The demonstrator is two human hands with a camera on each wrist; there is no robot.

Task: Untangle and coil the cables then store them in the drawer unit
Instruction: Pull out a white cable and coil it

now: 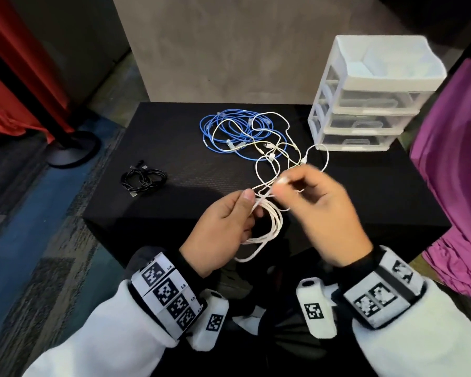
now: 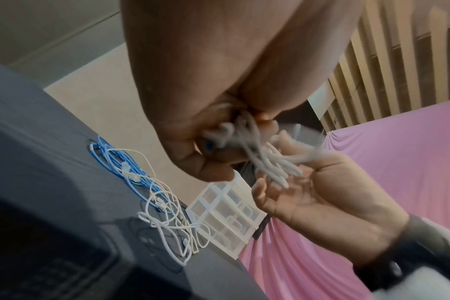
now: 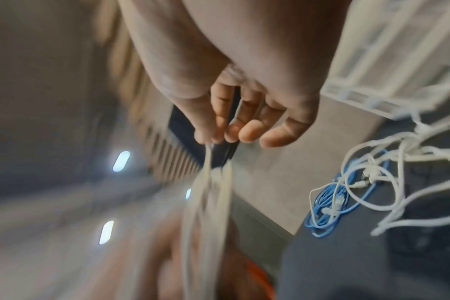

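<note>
My left hand (image 1: 229,221) grips a coil of white cable (image 1: 269,227) above the near edge of the black table (image 1: 174,202); the loops hang below the hand. My right hand (image 1: 318,210) pinches the cable's free end (image 1: 282,181) between thumb and forefinger, just right of the left thumb. In the right wrist view the right fingertips (image 3: 208,140) pinch the blurred white strand (image 3: 206,203). A tangle of blue cable (image 1: 229,129) and thin white cables (image 1: 280,148) lies at the table's far middle. A coiled black cable (image 1: 143,178) lies at the left. The white three-drawer unit (image 1: 365,99) stands at the far right, drawers closed.
Purple cloth (image 1: 457,186) hangs along the right of the table. A red curtain and a round black stand base (image 1: 71,148) are on the floor at the left. A grey wall panel (image 1: 229,44) rises behind the table.
</note>
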